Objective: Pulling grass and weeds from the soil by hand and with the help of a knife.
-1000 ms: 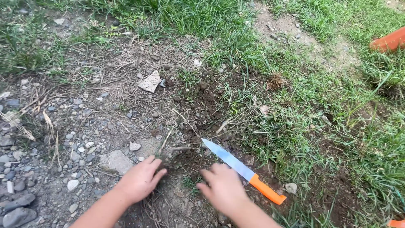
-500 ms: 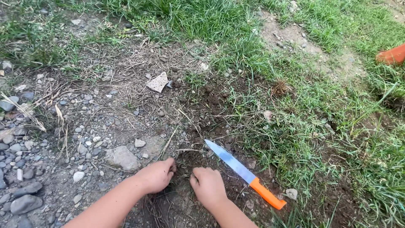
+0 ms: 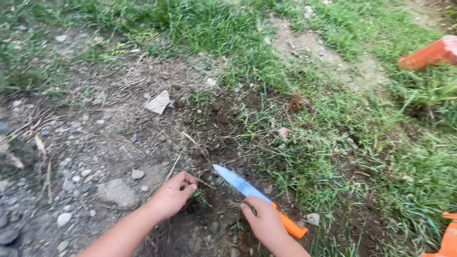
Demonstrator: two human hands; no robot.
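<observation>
- Head view: I see my left hand (image 3: 173, 194) curled, fingertips pinched on the dark soil (image 3: 216, 223) — whether it grips anything I cannot tell.
- My right hand (image 3: 264, 220) is half-closed, pinching a dark bit, lying over the orange-handled knife (image 3: 238, 183) on the ground — grass (image 3: 333, 143) beyond.

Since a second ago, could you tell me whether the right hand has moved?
Yes. The right hand has shifted right, from the bare soil beside the blade onto the knife, where blade meets orange handle; the camera also drifted.
</observation>
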